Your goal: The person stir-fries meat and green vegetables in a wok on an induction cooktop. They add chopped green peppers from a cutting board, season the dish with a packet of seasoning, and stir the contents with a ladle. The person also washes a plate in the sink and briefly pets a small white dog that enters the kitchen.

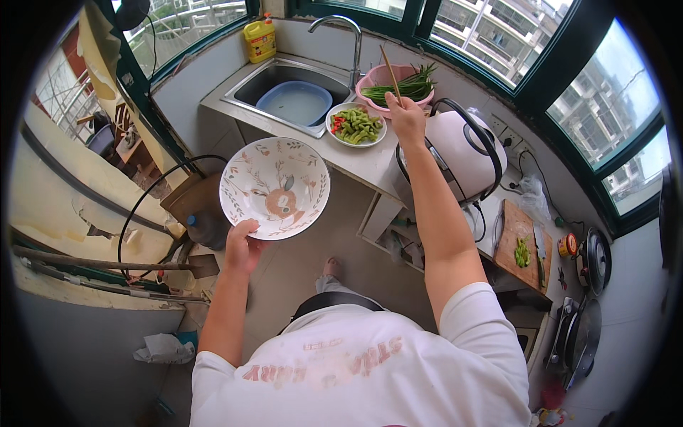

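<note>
My left hand [246, 246] grips the lower rim of a large white bowl [275, 188] with a printed animal and leaf pattern; nothing is seen inside it. My right hand [407, 118] holds wooden chopsticks [391, 69], pointing up and away, though I cannot tell how many. Beyond that hand, a pink basin [368, 81] contains long green stalks [408, 88]. Left of it, a white plate [356, 143] carries cut green vegetables [358, 127] with red pieces. A blue basin [294, 101] with liquid sits in the steel sink [253, 88].
A white rice cooker [463, 141] stands beside my right forearm. Farther right, a wooden cutting board [515, 235] bears a knife [539, 243] and cut green pieces. The counter edge [368, 184] runs before me. A long-handled tool [106, 258] and a water bottle [205, 232] are at left.
</note>
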### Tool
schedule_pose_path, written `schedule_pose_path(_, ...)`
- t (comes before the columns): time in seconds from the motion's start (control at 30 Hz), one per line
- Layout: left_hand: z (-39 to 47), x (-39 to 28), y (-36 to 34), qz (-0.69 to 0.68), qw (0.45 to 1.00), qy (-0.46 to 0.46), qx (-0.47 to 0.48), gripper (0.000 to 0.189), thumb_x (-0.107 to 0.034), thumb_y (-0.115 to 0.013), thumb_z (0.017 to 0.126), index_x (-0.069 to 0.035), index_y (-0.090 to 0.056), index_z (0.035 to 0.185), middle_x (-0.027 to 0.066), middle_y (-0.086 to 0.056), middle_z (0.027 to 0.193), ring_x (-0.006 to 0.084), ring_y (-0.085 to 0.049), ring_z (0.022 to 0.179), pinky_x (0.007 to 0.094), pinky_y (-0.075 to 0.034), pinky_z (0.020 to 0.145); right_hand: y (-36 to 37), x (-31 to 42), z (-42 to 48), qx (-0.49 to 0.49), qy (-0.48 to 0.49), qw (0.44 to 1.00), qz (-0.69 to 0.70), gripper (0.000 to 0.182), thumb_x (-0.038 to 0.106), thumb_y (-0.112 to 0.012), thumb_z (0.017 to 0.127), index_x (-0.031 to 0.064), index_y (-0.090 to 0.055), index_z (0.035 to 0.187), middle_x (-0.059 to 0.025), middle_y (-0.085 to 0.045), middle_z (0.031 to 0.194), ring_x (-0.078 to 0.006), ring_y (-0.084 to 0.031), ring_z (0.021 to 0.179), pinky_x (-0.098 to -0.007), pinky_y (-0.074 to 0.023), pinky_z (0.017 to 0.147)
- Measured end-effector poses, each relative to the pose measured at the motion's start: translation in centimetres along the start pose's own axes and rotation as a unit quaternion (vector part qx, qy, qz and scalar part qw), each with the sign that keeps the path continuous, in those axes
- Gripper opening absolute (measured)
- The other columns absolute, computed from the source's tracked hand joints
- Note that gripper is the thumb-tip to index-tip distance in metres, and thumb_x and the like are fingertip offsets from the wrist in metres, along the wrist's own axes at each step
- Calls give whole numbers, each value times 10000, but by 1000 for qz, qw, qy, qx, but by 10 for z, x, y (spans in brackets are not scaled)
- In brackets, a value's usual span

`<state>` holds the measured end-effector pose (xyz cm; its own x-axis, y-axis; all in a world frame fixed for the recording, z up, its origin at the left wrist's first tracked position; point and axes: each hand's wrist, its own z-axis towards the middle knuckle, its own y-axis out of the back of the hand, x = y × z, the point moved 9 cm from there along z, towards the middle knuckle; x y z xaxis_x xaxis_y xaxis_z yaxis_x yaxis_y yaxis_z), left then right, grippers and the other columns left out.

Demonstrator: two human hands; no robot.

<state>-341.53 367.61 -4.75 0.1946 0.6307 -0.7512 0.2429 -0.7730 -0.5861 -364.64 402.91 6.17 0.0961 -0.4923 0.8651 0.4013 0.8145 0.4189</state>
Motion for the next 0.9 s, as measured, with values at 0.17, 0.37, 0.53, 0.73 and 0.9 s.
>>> schedule_pose_path(0.17,103,-44,9,7,1000,0,-1,482,-92,-511,745,50,-471,1204,141,-598,1089,248,-624,964,363,-550,775,-74,-5,123,-28,125,983,-130,279,325,-515,921,110,-655,1031,-129,-649,825,-312,-613,799,-369,-473,761)
schedule_pose_path(0.37,209,-71,12,-13,999,30,-9,508,-85,-508,741,55,-448,1226,143,-592,1105,244,-630,959,357,-560,776,-159,-38,213,226,365,804,-411,164,110,-567,781,105,-705,870,-67,-532,1281,-247,-457,1217,-356,-386,987)
schedule_pose_path(0.53,320,-100,14,-4,998,54,-12,510,-88,-510,738,67,-452,1220,150,-589,1115,250,-628,964,361,-557,787,-220,-71,276,332,369,700,-514,166,109,-596,736,87,-724,839,-90,-470,1366,-242,-382,1302,-390,-340,1028)
schedule_pose_path(0.73,464,-114,-8,20,993,116,14,471,-79,-514,733,58,-490,1183,127,-600,1070,229,-636,923,334,-554,746,-255,-123,325,354,379,638,-570,177,174,-576,756,100,-731,802,-91,-540,1267,-226,-427,1250,-371,-305,1039)
schedule_pose_path(0.9,534,-110,-26,50,983,165,62,419,-71,-536,733,12,-505,1142,87,-589,1020,192,-617,897,326,-539,720,-258,-132,343,396,311,667,-549,170,163,-576,746,88,-726,779,-88,-584,1013,-249,-507,1059,-377,-378,941)
